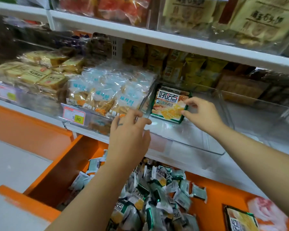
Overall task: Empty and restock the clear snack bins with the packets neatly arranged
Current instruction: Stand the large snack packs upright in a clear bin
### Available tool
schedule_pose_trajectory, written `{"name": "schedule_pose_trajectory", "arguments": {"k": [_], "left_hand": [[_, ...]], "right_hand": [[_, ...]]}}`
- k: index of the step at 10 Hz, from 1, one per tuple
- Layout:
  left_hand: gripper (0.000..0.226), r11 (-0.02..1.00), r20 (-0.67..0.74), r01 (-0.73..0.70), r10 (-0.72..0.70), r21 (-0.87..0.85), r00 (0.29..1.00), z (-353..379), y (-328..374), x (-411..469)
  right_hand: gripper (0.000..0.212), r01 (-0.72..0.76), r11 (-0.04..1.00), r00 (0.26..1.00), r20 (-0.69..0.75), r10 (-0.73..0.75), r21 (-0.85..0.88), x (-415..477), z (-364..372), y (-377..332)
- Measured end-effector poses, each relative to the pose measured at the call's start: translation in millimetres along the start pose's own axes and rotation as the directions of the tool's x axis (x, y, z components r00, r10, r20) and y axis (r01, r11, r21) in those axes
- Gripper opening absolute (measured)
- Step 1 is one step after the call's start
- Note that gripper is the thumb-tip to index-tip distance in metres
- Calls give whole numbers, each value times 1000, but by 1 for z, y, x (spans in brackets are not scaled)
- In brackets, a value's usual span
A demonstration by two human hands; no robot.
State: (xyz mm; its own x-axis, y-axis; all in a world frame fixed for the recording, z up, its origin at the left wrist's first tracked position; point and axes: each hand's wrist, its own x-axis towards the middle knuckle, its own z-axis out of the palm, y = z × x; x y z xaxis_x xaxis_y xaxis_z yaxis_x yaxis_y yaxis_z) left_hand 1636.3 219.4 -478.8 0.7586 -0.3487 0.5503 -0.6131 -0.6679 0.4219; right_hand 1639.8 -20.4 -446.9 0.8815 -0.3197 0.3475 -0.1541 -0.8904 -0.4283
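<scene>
Several clear bins stand side by side on a white shelf (40,112). The far-left one is heaped with yellow toast packets (37,72), and the next holds clear packets with pale blue labels (103,92), with a red and yellow price tag (74,115) on its front. Below them an orange drawer (57,172) stands pulled out, and a loose, jumbled pile of green-and-white packets (150,194) lies in it. The left hand (128,130) reaches up from over the drawer to the front-left corner of the nearly empty clear bin (190,147). Its fingers curl over the rim and its thumb lies against the front wall, so it holds that corner. Inside this bin, against the left wall and toward the back, a single green-edged cracker packet (170,104) stands tilted with its printed face toward the camera and its lower edge on the bin floor. The right hand (203,114) reaches into the bin from the right and pinches the packet's right edge between thumb and forefinger, the other fingers loosely bent behind. Behind the bin, rows of yellow bags (190,67) stand at the back of the shelf. Further right, another clear bin (257,112) holds brown packets (240,87) toward its rear. At the lower right, one more green-edged packet (240,220) lies face up on the orange surface, apart from the pile.
</scene>
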Motion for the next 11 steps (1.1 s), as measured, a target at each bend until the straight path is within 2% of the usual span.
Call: {"name": "schedule_pose_trajectory", "arguments": {"k": [1, 2, 3, 4, 5, 6, 7, 8, 9, 10, 11], "left_hand": [[20, 996, 17, -87, 88, -29, 996, 8, 26, -21], [20, 985, 102, -150, 158, -79, 982, 29, 55, -55], [21, 974, 228, -154, 191, -168, 955, 57, 86, -94], [18, 970, 376, -150, 213, -191, 902, 88, 113, -123], [25, 972, 532, -93, 198, -218, 823, 121, 134, -136], [28, 965, 653, -118, 245, -232, 717, 155, 151, -135], [30, 961, 719, -121, 267, -248, 641, 180, 158, -133], [28, 968, 763, -92, 240, -232, 601, 198, 151, -136], [25, 971, 801, -52, 224, -235, 555, 207, 142, -138], [23, 966, 800, -13, 222, -259, 558, 211, 137, -138], [23, 959, 807, 6, 234, -282, 542, 213, 137, -140]], "right_hand": [[9, 159, 984, 984, -94, -151, 78, -65, -32, 0], [12, 253, 967, 964, -94, -250, 31, -133, -56, 20], [22, 210, 978, 978, 7, -210, 10, -191, -69, 66], [10, 68, 998, 980, 188, -65, -11, -236, -77, 130], [14, -96, 988, 912, 386, 137, -122, -268, -70, 209], [20, -289, 917, 737, 548, 396, -274, -290, -51, 286], [28, -173, 909, 641, 657, 396, -380, -309, -31, 339], [35, -108, 909, 578, 719, 387, -403, -332, -16, 376], [42, -113, 877, 338, 812, 476, -467, -347, -3, 387], [47, -71, 898, 243, 866, 437, -434, -343, -2, 382], [60, -15, 902, 183, 885, 427, -432, -332, -9, 372]]}}
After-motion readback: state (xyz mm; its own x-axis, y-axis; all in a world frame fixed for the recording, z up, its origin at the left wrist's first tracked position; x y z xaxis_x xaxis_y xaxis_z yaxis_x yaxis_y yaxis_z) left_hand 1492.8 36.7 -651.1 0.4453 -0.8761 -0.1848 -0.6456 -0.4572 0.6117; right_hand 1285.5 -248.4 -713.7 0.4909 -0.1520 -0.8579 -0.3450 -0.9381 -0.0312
